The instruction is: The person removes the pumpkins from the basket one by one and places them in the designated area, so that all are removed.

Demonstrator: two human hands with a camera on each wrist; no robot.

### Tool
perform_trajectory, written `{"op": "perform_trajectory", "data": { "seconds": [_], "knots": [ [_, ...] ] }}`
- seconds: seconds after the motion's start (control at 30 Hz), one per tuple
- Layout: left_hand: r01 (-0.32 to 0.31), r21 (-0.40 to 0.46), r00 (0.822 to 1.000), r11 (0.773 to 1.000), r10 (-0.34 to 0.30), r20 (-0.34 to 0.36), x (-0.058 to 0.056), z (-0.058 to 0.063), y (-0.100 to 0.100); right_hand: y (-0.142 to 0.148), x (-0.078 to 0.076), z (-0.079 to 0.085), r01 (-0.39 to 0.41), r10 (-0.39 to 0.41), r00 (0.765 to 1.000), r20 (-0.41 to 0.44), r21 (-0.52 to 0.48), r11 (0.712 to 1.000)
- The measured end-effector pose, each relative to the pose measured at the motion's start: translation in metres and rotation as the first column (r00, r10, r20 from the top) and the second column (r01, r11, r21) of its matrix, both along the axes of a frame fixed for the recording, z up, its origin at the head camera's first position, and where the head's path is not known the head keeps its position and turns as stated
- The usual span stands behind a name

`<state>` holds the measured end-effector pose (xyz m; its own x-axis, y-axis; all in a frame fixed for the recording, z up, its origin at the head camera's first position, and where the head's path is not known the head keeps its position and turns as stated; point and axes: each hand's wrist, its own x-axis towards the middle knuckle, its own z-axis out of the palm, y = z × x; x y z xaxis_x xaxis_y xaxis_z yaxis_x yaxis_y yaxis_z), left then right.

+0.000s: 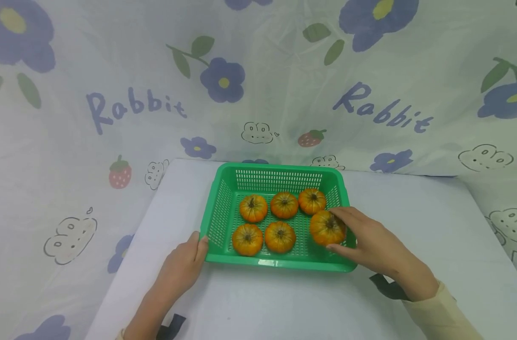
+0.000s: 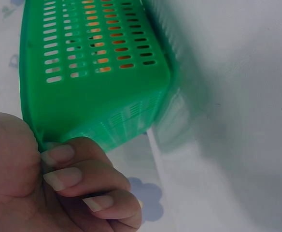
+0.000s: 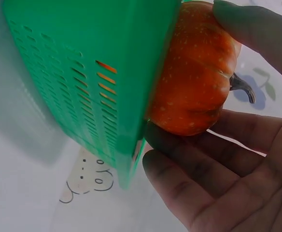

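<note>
A green plastic basket (image 1: pixel 241 261) with slotted walls stands on the white table. My left hand (image 1: pixel 184 264) grips its left rim near the front corner, thumb on top; in the left wrist view the fingers (image 2: pixel 90 166) curl below the rim. At the basket's front right, my right hand (image 1: pixel 371 241) holds a small orange pumpkin (image 1: pixel 328 228) between thumb and fingers. The right wrist view shows this pumpkin (image 3: pixel 194 72) at rim height, its curved stem toward the palm. Several other small pumpkins (image 1: pixel 280 237) sit in the basket in two rows.
White cloth covers the table (image 1: pixel 258 307) around the basket. Behind it hangs a pale curtain (image 1: pixel 280 94) printed with flowers, strawberries and rabbit faces. Dark straps (image 1: pixel 390 286) show at both wrists.
</note>
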<state>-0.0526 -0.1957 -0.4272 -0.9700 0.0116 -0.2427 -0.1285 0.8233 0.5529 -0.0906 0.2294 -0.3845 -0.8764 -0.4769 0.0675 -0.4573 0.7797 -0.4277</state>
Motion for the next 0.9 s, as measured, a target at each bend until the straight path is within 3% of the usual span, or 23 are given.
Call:
{"op": "perform_trajectory", "data": {
  "seconds": [0.9],
  "knots": [
    [-0.003, 0.008, 1.0, 1.0, 0.003, 0.012, 0.0, 0.0, 0.0, 0.035, 0.002, 0.007, 0.1, -0.106, 0.99, -0.089, -0.072, 0.992]
  ]
}}
